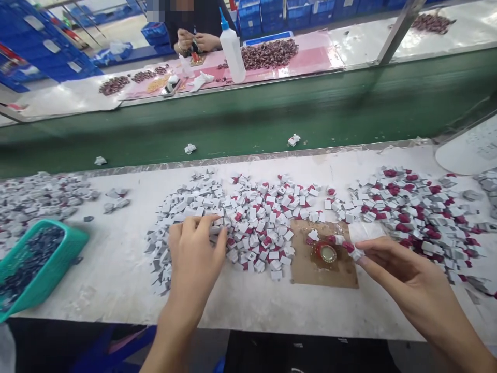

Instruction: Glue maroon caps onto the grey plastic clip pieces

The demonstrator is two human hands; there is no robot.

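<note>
My left hand (196, 254) reaches into the left side of a heap of small grey-white plastic parts (198, 194). Its fingers are curved, and the thumb stands apart from them. Grey parts show between the fingertips, none plainly gripped. Between thumb and forefinger, my right hand (399, 264) pinches a small white-and-dark-red plastic part (354, 252). That part is beside a small round red dish (326, 253) on a wet brown cardboard piece (322, 277). Another white-and-red part (312, 236) lies at the dish's far side.
Parts with dark red pieces (404, 217) are heaped at right. A teal basket (50, 264) of dark parts stands left. A green belt (240, 119) runs behind, carrying several parts. Across it, a co-worker's hands (198, 41) work near a white squeeze bottle (233, 54).
</note>
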